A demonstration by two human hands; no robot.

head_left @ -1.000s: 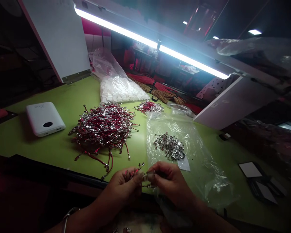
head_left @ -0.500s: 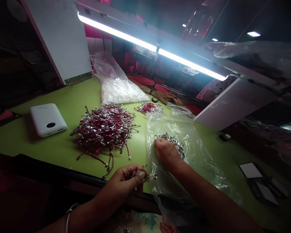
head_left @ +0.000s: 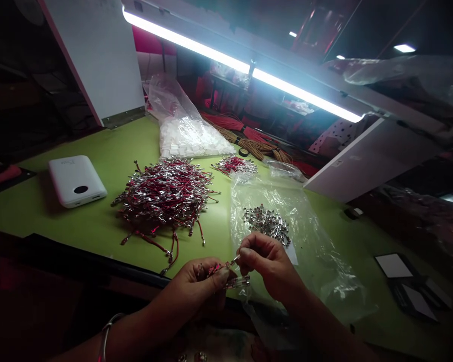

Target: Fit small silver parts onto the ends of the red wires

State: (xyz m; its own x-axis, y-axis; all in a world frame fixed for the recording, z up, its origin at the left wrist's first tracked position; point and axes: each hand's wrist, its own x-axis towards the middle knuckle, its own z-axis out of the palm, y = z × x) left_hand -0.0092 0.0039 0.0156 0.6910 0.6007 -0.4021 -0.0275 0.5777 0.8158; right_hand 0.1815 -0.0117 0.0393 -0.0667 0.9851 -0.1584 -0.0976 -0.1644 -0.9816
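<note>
Head view, bottom centre: gripping metal-tipped pieces (head_left: 239, 282) in left hand (head_left: 202, 282), pinching small metal part (head_left: 235, 260) in right hand (head_left: 271, 264), just below metal heap (head_left: 266, 222).

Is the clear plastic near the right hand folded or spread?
Spread: the clear plastic lies wide across the green tabletop, which shows through it; small metal parts sit heaped within its outline.

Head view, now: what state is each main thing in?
Left hand, closed on small metal-ended pieces.
Right hand, pinching a small metal part.
Lamp, lit.
White power bank, lying flat, display dark.
Large wire pile, loose, heaped.
Metal bits, loosely heaped on flattened plastic.
Clear bag, partly filled with white pieces.
Tan cord bundle, tied.
</note>
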